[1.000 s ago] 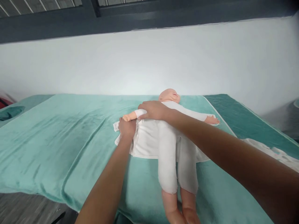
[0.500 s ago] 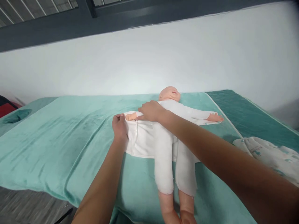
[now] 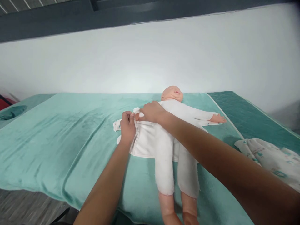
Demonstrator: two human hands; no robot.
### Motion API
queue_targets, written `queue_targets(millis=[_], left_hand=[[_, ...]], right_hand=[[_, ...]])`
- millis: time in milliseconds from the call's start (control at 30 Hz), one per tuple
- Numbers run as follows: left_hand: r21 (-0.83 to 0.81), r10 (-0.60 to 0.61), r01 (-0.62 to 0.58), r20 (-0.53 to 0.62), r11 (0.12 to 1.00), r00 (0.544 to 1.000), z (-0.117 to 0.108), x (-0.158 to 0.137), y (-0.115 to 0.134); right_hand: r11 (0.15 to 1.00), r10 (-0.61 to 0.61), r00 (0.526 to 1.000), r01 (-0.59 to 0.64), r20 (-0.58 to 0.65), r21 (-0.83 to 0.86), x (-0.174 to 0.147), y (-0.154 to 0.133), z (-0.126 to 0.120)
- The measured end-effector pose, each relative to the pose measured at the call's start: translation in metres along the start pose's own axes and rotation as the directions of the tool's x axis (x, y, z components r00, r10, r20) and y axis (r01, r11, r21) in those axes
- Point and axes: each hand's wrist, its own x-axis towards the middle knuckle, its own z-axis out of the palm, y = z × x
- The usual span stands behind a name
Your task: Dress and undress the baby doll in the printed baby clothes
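A baby doll [image 3: 164, 175] with a white cloth body lies on its back, its bare feet toward me and its head at the far side. Beneath it is spread a white baby shirt [image 3: 145, 140], with a patterned sleeve end showing at the left. My left hand [image 3: 128, 126] pinches the shirt's fabric beside the doll's hand on the left. Fingers curled, my right hand [image 3: 152, 112] holds the forearm of that same doll arm. The doll's other arm stretches out to the right.
A teal blanket [image 3: 58, 134] covers the bed, with a darker green part at the right. Crumpled white patterned cloth [image 3: 269, 156] lies on the right side. A white wall [image 3: 150, 59] rises behind the bed. Something red [image 3: 4, 103] shows at the far left.
My left hand has drawn the shirt's edge right, toward the doll's hand, folding the fabric and baring a patterned sleeve end. My right hand stays at the doll's arm.
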Motion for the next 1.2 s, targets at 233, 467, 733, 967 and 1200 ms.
queue_targets(millis=[233,467,733,967,1200], left_hand=[[-0.258,-0.047,0.081,0.134,0.963,0.99,0.019,-0.004,0.011],[-0.213,-0.085,0.113,0.137,0.97,0.987,0.017,-0.001,-0.001],[-0.234,-0.111,0.126,0.077,0.964,0.991,0.02,0.001,0.006],[-0.273,-0.141,0.165,0.104,0.948,0.985,0.024,0.0,0.017],[-0.193,-0.172,0.201,0.16,0.96,0.972,0.038,0.012,0.048]], right_hand=[[0.999,0.031,1.0,-0.031,0.004,0.007,0.007,-0.007,0.007],[0.96,0.123,0.946,-0.037,-0.299,0.277,-0.026,0.014,0.003],[0.464,0.856,0.44,-0.423,-0.271,0.779,-0.116,0.069,0.042],[0.402,0.874,0.473,-0.574,-0.112,0.713,-0.134,0.081,0.055],[0.459,0.85,0.503,-0.558,-0.158,0.691,-0.142,0.08,0.055]])
